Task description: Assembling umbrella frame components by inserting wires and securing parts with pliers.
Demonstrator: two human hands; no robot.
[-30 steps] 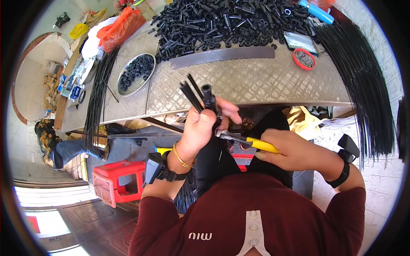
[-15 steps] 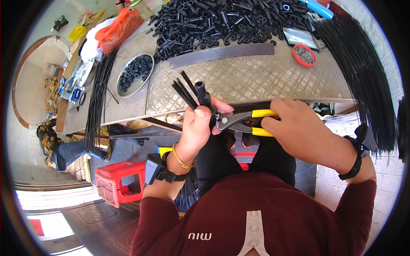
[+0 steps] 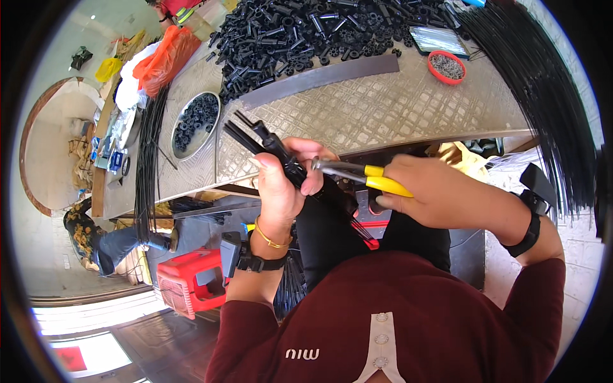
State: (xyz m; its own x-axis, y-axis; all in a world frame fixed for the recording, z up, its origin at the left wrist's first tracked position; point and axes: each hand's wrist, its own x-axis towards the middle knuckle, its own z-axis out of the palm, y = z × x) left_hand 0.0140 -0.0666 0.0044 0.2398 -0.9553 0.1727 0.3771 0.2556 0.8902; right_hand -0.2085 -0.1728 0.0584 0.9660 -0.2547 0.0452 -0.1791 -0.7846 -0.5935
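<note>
My left hand [image 3: 279, 185] is closed around a bundle of thin black rods [image 3: 238, 135] and a black tubular part [image 3: 276, 147], all slanting up to the left. The lower ends of the bundle hang over my lap. Wrapped in my right hand [image 3: 431, 191] are pliers with yellow handles [image 3: 391, 187]. Their metal head lies beside the fingers of my left hand; whether the jaws touch the bundle I cannot tell.
A large heap of black tubular parts [image 3: 281, 48] covers the table's far side. A flat grey strip [image 3: 319, 81], an oval dish of small black rings [image 3: 216, 105] and a red bowl of small metal pieces [image 3: 447, 80] lie nearer. Long black rods [image 3: 533, 83] drape off the right end.
The tubular part and rods have tilted further left. The pliers have turned, their head rising beside my left fingers, and my right hand has shifted slightly. The whole view has shifted a little.
</note>
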